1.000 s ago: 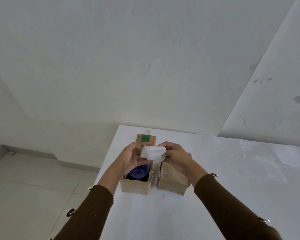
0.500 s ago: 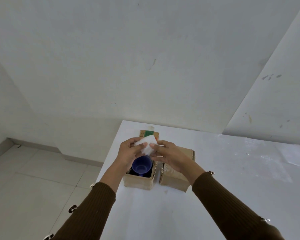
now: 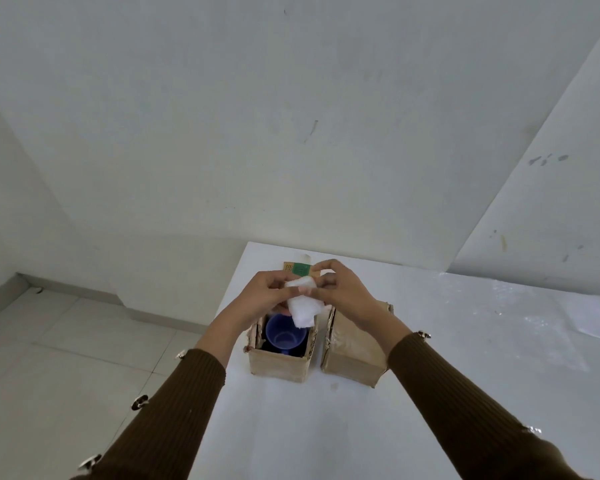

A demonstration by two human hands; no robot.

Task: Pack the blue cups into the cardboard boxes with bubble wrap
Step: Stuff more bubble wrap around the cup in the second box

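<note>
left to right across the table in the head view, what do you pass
open box with the blue cup inside → closed box → clear plastic sheet; left hand, right hand and the white wad they hold overlap the boxes, skipped

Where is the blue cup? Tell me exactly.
In the head view the blue cup stands inside the open cardboard box, left of the closed box on the white table, below the white wrap held by the left hand and right hand.

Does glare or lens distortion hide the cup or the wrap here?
Head view: soft, even light; wide-angle lens bends the wall edges; blue cup sits shaded in the open box yet reads clearly; white wrap, gripped by left hand and right hand, is washed out, texture lost.
</note>
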